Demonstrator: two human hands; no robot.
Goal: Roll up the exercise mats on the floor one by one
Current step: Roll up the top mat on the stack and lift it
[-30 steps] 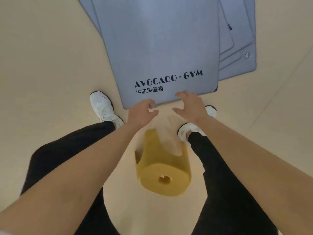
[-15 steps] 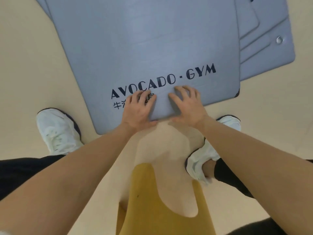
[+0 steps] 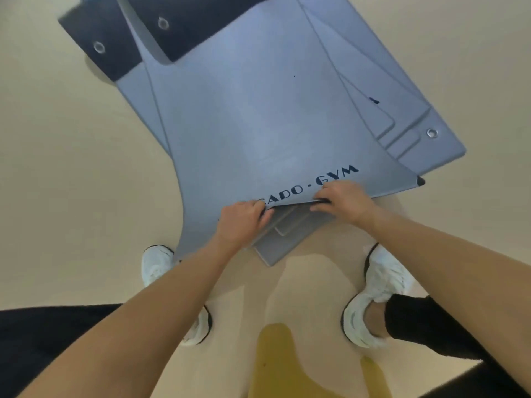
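Observation:
A grey-blue exercise mat (image 3: pixel 258 124) printed with dark "GYM" lettering lies on top of a fanned stack of similar mats (image 3: pixel 408 133) on the beige floor. My left hand (image 3: pixel 244 222) and my right hand (image 3: pixel 342 198) both grip its near edge, fingers curled over it. That edge is lifted and starting to fold, showing the corners of lower mats (image 3: pixel 281 239) beneath it. My hands hide part of the lettering.
My white shoes (image 3: pixel 376 294) stand on the floor either side of my arms, the left shoe (image 3: pixel 156 264) beside the mat's corner. A yellow foam roll (image 3: pixel 275 363) sits at the bottom between my legs. Dark mat ends with metal eyelets (image 3: pixel 99 47) lie at the far left.
My hands lay flat on the mat's near end; now they have curled round its edge and lifted it. The view has pulled back, showing more of the stack.

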